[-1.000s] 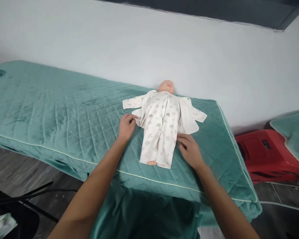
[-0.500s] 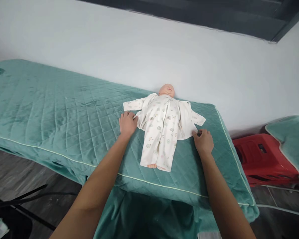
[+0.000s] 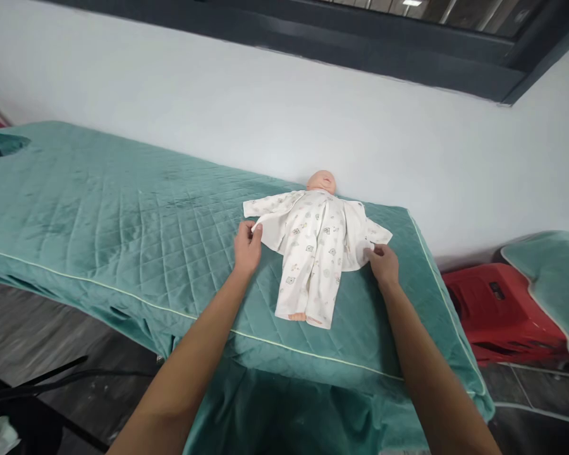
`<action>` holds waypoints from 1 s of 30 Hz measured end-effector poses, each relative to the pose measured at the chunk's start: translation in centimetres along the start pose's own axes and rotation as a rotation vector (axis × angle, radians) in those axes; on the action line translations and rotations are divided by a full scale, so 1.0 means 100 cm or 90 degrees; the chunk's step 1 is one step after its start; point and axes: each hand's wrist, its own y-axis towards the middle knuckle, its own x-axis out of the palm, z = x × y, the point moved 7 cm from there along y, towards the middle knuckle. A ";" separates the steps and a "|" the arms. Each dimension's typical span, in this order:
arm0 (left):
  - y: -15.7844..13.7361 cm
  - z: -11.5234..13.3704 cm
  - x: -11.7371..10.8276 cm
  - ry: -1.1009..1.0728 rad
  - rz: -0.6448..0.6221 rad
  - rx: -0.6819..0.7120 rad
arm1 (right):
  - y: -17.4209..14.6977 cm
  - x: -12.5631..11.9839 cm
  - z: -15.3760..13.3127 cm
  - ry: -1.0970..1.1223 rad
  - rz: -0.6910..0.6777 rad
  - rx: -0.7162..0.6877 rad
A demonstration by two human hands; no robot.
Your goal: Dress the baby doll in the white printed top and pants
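In the head view, a doll [image 3: 321, 182] lies on its back at the centre of the frame, on a green quilted cover [image 3: 146, 221] with its head towards the white wall [image 3: 218, 114]. Its long axis runs from the head, just above mid-frame, down to the feet at lower centre, leaning slightly left as it descends, so the body lies between the two hands.

A white jacket [image 3: 272, 231] is spread to either side of the doll, sleeves pointing outwards. A printed legged garment [image 3: 309, 253] covers the front, and toes show at its lower hems. The left hand [image 3: 248, 249] has thumb and fingers pinched on the jacket's flap left of centre; the doll's trunk lies to the right of them. The right hand [image 3: 385, 264] pinches the opposite flap, with the trunk to the left of its fingertips. Neither hand is clearly nearer the body.

No brand, label or writing can be read: the garment carries small printed figures, and a red plastic seat [image 3: 502, 309] at the right shows no legible lettering.
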 end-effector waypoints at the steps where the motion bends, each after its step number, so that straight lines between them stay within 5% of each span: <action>1: 0.001 0.000 0.002 0.005 -0.011 -0.003 | 0.000 -0.002 -0.011 0.028 0.013 -0.015; 3: 0.002 0.001 0.004 0.017 -0.031 -0.009 | -0.007 -0.009 -0.044 0.095 0.046 -0.088; 5: 0.003 0.002 0.006 0.034 -0.045 -0.016 | -0.028 -0.014 -0.089 0.149 0.037 -0.265; 8: 0.005 0.002 0.008 0.059 -0.064 -0.029 | -0.081 0.007 -0.144 -0.025 -0.150 -0.590; 10: 0.006 0.000 0.009 0.068 -0.073 -0.043 | -0.108 0.022 -0.152 -0.143 -0.267 -0.695; 14: 0.009 -0.004 0.013 0.072 -0.099 -0.075 | -0.106 0.021 -0.152 -0.070 -0.314 -0.627; 19: 0.010 -0.004 0.016 0.046 -0.118 -0.086 | -0.069 0.028 -0.189 0.011 -0.189 -0.604; 30: -0.001 0.021 0.009 0.078 -0.109 0.034 | -0.031 0.149 -0.280 -0.400 -0.165 -0.743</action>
